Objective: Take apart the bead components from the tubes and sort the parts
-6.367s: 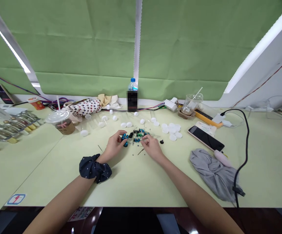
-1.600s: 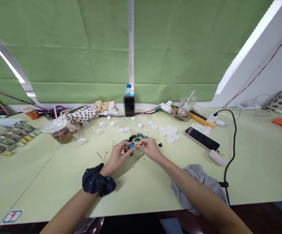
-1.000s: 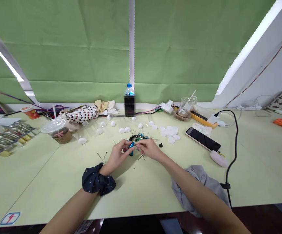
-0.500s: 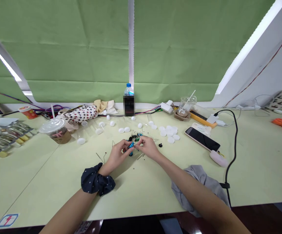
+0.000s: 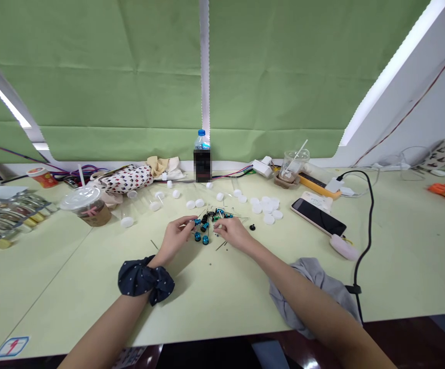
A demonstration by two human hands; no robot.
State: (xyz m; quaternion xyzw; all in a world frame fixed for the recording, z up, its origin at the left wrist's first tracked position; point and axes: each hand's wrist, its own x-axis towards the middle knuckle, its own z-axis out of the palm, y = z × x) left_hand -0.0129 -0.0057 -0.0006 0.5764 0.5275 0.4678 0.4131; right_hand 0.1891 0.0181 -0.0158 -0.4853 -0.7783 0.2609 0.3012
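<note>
My left hand (image 5: pixel 177 234) is closed, thumb and forefinger pinching a small blue cylindrical part (image 5: pixel 197 222). To its right, my right hand (image 5: pixel 233 231) has its fingertips pressed together at the edge of a small pile; what they hold, if anything, is too small to name. Blue and black parts (image 5: pixel 204 226) with thin metal pins lie heaped between the hands. Two round blue pieces (image 5: pixel 205 240) rest just in front of the heap. Thin metal rods (image 5: pixel 221 246) lie near my right hand, and a black knob-like piece (image 5: pixel 252 227) sits beyond its wrist.
White round caps (image 5: pixel 268 219) and clear tubes lie behind the pile. A lidded cup (image 5: pixel 95 210) stands at left, a water bottle (image 5: pixel 202 141) at the back. At right are a phone (image 5: pixel 318 217), a pink case (image 5: pixel 344 247) and a black cable (image 5: pixel 369 225).
My hands were together over a blue part and have since moved apart, the left one going left. More of the pile and both round blue pieces now show.
</note>
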